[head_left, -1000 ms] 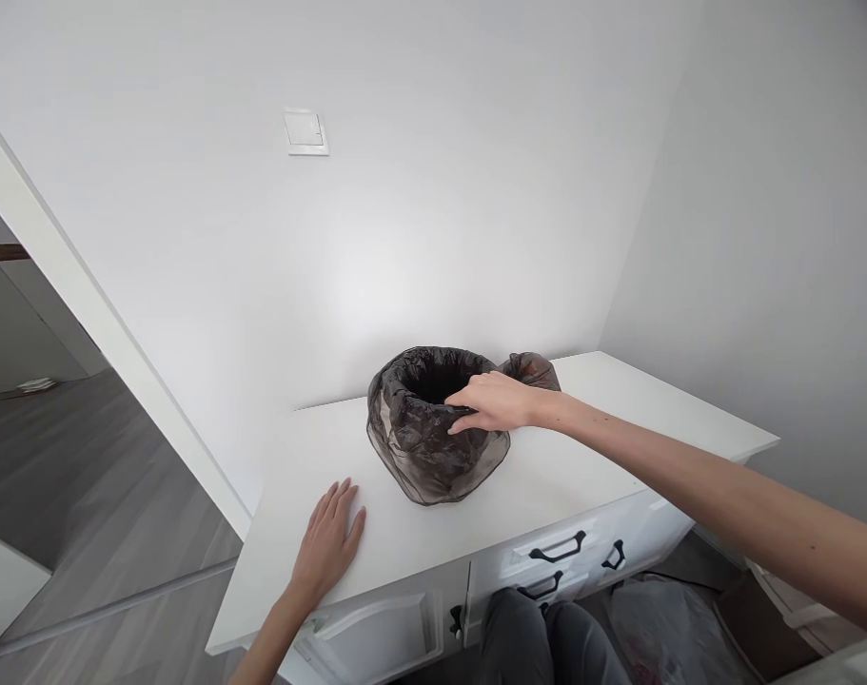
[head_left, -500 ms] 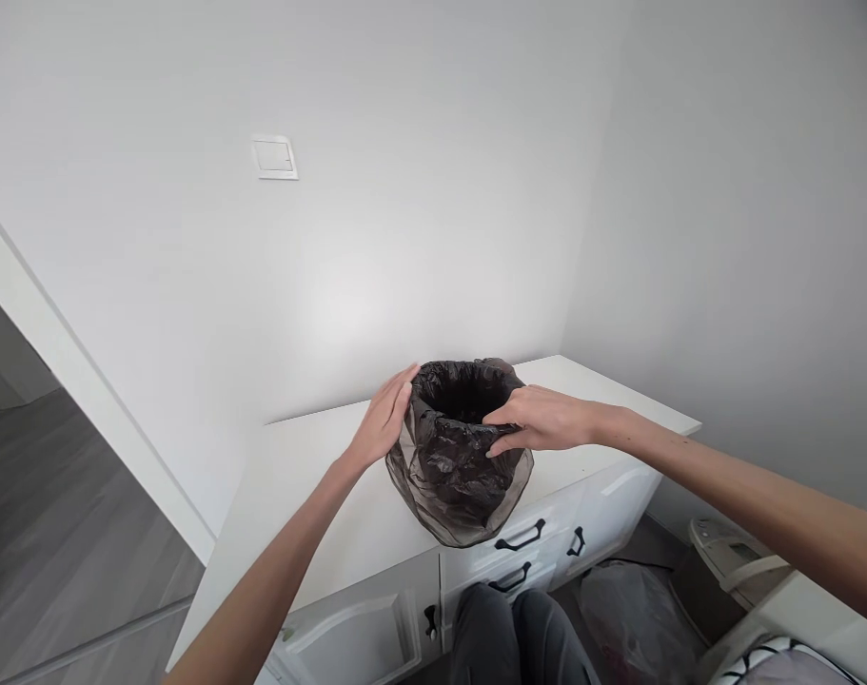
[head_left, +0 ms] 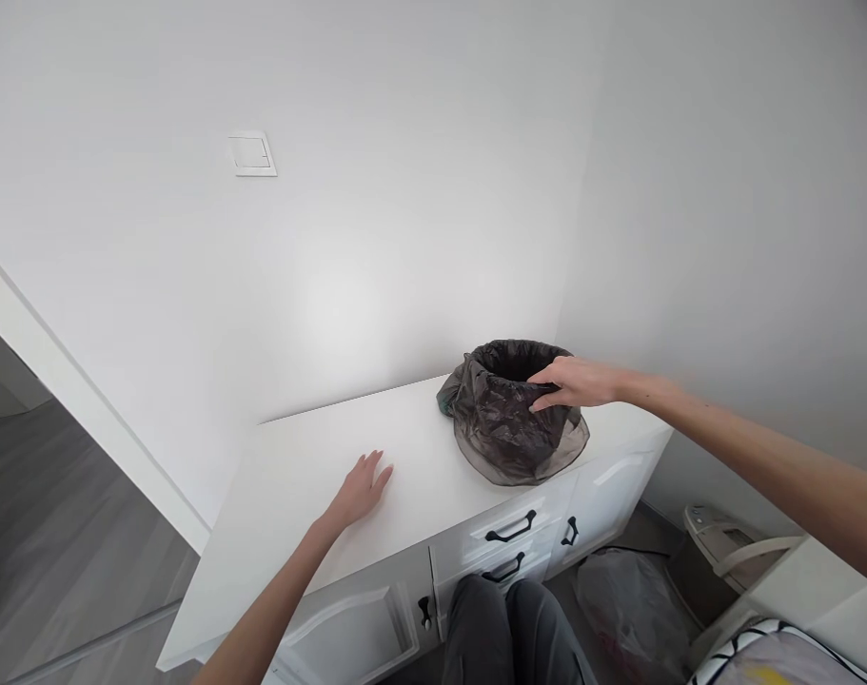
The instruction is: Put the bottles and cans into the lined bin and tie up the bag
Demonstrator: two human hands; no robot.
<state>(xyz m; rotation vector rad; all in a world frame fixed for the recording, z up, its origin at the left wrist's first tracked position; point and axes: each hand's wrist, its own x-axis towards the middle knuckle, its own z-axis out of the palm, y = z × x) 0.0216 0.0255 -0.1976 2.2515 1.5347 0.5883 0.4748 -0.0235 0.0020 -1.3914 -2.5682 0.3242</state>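
A trash bin lined with a thin black garbage bag (head_left: 508,423) stands upright on the white cabinet (head_left: 419,476), towards its right end. The bag is folded over the rim and hangs loosely round the outside, covering nearly all of the bin; a bit of green shows through at the lower left. My right hand (head_left: 576,382) grips the near right rim, fingers inside the opening and thumb on the outside. To the left, apart from the bin, my left hand (head_left: 362,490) is over the cabinet top with its fingers spread and holds nothing.
The cabinet front has dark drawer handles (head_left: 511,526). A wall switch (head_left: 252,154) is on the wall behind. On the floor at right are a clear plastic bag (head_left: 633,609) and a beige appliance-like container (head_left: 719,561). My knees (head_left: 515,633) are close to the cabinet.
The bagged bin has moved right and back along the cabinet with my right hand on it. My left hand has let go of its left side and dropped down to the left.
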